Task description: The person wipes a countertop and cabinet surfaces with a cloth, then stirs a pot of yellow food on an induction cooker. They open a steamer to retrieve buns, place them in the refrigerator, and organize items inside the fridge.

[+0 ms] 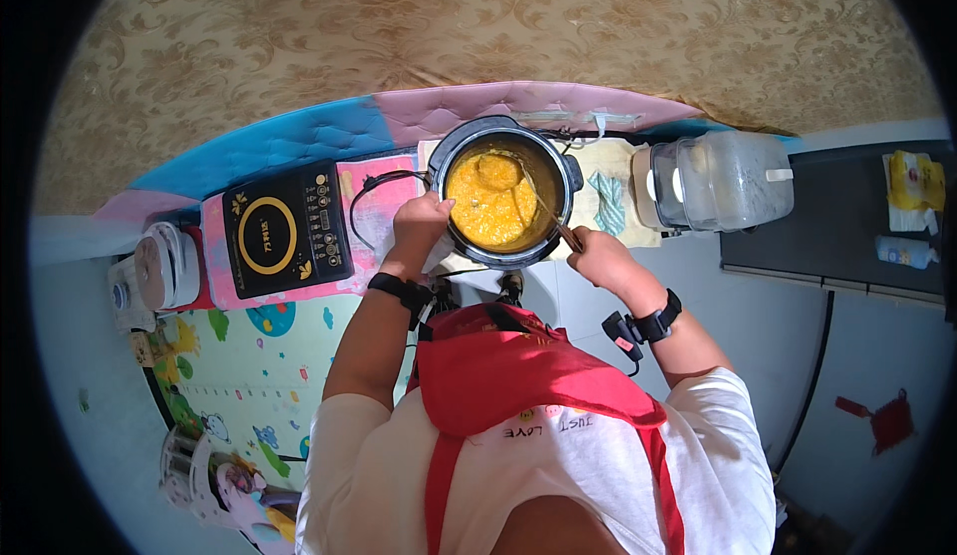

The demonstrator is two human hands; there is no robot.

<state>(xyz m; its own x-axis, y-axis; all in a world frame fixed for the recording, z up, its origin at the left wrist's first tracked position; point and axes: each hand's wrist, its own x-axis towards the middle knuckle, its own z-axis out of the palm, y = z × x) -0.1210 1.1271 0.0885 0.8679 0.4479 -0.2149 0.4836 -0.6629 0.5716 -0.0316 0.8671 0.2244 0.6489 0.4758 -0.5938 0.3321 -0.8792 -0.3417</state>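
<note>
An electric pressure cooker pot (pixel 572 173) with a dark rim stands before me, lid off. Thick yellow porridge-like food (pixel 486 215) fills its lower part. My right hand (pixel 600 256) grips the brown handle (pixel 570 238) of a metal ladle at the pot's near right. The ladle's round bowl (pixel 499 172) sits in the food, covered with yellow. At the left rim, my left hand (pixel 421 220) is closed on the pot's edge, thumb over the rim. Something whitish and thin (pixel 439 250), perhaps cloth or plastic, shows beneath that hand.
Left of the pot, an induction cooktop (pixel 268 235) lies on a pink mat, with a black power cord (pixel 360 200) between. To the right are a crumpled green cloth (pixel 608 202) and stacked clear plastic containers (pixel 736 181). A padded panel (pixel 516 102) runs behind.
</note>
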